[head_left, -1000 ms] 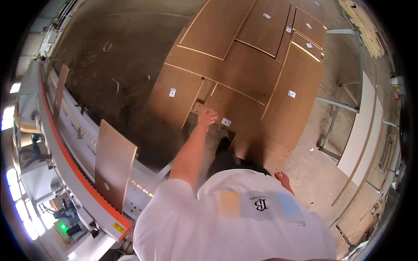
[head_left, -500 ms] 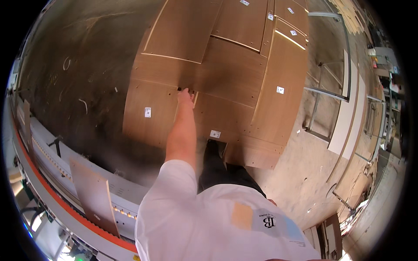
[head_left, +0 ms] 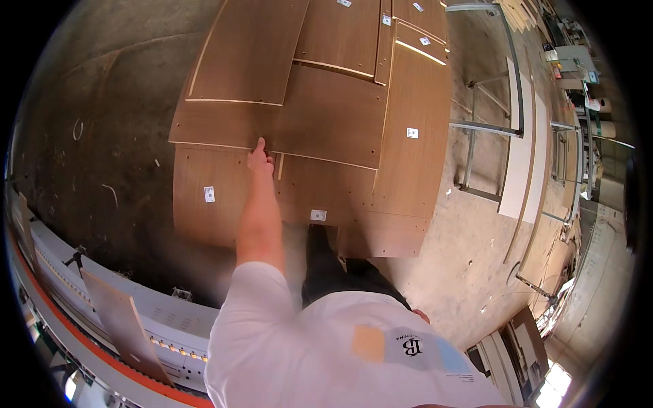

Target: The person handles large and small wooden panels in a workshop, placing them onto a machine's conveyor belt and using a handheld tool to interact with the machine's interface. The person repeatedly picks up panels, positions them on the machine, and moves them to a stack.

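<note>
Machine at far left: I see a long pale machine bed [head_left: 170,319] with an orange strip along its outer side, running along the lower left rim of my view.
Panel on machine: a light brown board [head_left: 126,326] stands tilted on that bed, well apart from the stack.
Floor: dark stained concrete [head_left: 102,136] lies between the machine and the stack.
Left hand: my left hand [head_left: 260,158] is stretched forward, fingers set on the near edge of an upper panel; whether they curl under it in a real grip I cannot tell.
Touched panel: the wide brown panel [head_left: 326,122] lies flat on the stack, its near left edge under my fingertips.
Bottom panel: a larger brown panel [head_left: 204,204] lies beneath it, sticking out toward me, with a small white label near its left edge.
Long panel: a narrow brown panel [head_left: 415,122] runs along the stack's right edge.
Rack: a metal frame [head_left: 476,129] holding white boards [head_left: 520,149] stands just beside the stack's right edge.
Right hand: only a sliver of my right hand [head_left: 422,315] shows past my white shirt; I cannot tell its state.
</note>
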The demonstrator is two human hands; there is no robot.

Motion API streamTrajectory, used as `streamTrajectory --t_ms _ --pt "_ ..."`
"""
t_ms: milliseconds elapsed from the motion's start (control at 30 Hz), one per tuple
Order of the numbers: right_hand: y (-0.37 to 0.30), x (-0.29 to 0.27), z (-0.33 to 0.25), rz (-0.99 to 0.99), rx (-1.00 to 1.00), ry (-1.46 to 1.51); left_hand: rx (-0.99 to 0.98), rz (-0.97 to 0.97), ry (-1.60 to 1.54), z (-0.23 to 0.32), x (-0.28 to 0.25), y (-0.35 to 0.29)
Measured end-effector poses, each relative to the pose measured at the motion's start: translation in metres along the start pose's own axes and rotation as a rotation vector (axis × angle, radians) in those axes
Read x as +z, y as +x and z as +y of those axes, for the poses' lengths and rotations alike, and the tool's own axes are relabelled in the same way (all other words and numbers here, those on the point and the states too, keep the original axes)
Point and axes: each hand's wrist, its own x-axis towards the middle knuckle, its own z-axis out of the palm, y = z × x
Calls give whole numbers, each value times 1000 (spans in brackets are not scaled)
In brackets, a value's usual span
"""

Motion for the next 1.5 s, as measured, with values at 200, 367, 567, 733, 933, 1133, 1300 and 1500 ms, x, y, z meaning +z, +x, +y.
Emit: streamTrajectory --t_ms 200,367,567,733,933,1133,1300,1500 --pt "7 -2 -26 3 12 139 147 -82 -72 -13 -55 0" --pt "32 0 -22 -34 103 407 36 -57 93 -11 -111 -56" --pt "56 -3 -61 -19 -140 -226 76 -30 169 -44 -155 -89" --pt "81 -9 -108 -49 -165 -207 -7 -139 60 -57 -159 -129" --pt "70 -10 -153 -34 -153 -213 -137 -381 103 -57 -146 -123" --pt "89 -38 -159 -36 -174 88 42 -281 -243 -82 -114 -160" --pt "143 -66 -199 -105 -88 256 83 -151 -244 -104 -149 -219" --pt "181 -77 -262 -503 -57 469 87 -180 -559 -160 -219 -366"
